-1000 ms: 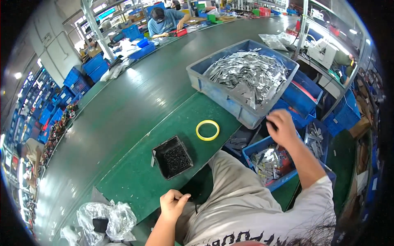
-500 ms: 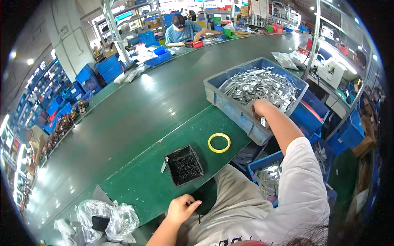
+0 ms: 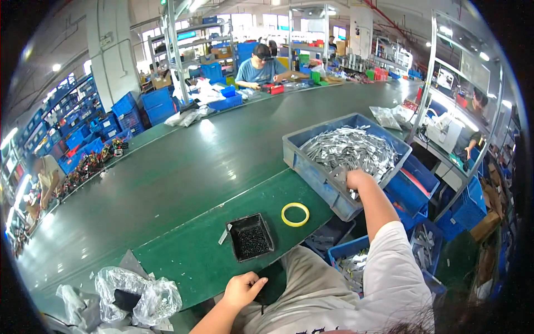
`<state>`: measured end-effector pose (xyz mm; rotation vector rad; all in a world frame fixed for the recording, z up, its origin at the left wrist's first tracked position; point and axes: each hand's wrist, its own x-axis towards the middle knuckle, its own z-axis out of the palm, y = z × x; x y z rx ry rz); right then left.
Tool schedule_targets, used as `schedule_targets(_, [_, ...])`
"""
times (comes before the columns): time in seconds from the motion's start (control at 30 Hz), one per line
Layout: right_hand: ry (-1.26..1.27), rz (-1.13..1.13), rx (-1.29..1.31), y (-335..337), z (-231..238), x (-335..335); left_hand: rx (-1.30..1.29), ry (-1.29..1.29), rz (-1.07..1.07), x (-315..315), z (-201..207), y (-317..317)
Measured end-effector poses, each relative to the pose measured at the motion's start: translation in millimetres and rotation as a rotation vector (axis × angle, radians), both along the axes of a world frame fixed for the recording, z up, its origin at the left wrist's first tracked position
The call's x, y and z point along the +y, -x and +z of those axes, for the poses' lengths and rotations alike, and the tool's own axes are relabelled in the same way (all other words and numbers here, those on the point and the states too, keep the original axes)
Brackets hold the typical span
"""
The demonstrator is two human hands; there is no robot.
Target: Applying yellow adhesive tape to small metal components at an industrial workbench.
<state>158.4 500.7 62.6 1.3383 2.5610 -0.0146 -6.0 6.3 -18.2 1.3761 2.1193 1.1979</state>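
Observation:
My right hand (image 3: 357, 180) reaches over the near edge of a large grey-blue plastic bin (image 3: 311, 172) heaped with flat silver metal strips (image 3: 356, 149). Its fingers are down among the strips and mostly hidden. My left hand (image 3: 243, 290) rests above my lap at the bench edge, its fingers curled in and the thumb lying along them. Whatever it may hold is hidden. Ahead of the left hand, on the green bench (image 3: 203, 245), stands a black square tray (image 3: 269, 253) holding many small black parts (image 3: 250, 240). A thin pale strip (image 3: 225, 234) leans at its left side.
A yellow tape roll (image 3: 295, 215) lies right of the black tray. Clear plastic bags (image 3: 133, 295) are at lower left. Blue bins (image 3: 345, 253) with more strips stand below the bench at right. Across the wide table a co-worker (image 3: 261, 69) sits working.
The view has tilted upward, so the scene sits lower in the picture. My right hand is still in the bin, and my left hand keeps its curled pose.

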Motion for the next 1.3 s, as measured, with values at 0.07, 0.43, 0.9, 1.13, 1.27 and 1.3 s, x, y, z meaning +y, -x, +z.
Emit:
schedule_targets(0.07, [0.015, -0.018, -0.029, -0.5, 3.4, -3.1, 0.027, -0.001, -0.003, -0.5, 2.6, -0.4])
schedule_targets(0.43, [-0.159, 0.06, -0.177, -35.7, 63.3, -21.3, -0.064, -0.086, 0.12, -8.3, 11.2, -9.1])
schedule_targets(0.9, [1.292, 0.259, 1.059, -2.5, -120.2, -360.5, -1.031, -0.355, -0.05, 0.8, -8.2, -31.1])
schedule_targets(1.13, [1.215, 0.488, 0.74, 27.6, -91.7, -361.7, -0.929, -0.341, 0.155, 1.7, -5.4, -27.4])
schedule_targets(1.27, [0.267, 0.851, 1.002, 45.4, -31.8, -312.0, -1.12, -0.508, 0.31, 5.8, -12.5, -20.3])
schedule_targets(1.3, [0.083, 0.774, 1.029, 50.0, -23.7, -293.2, -1.078, -0.406, 0.258, 4.6, -17.0, -17.0])
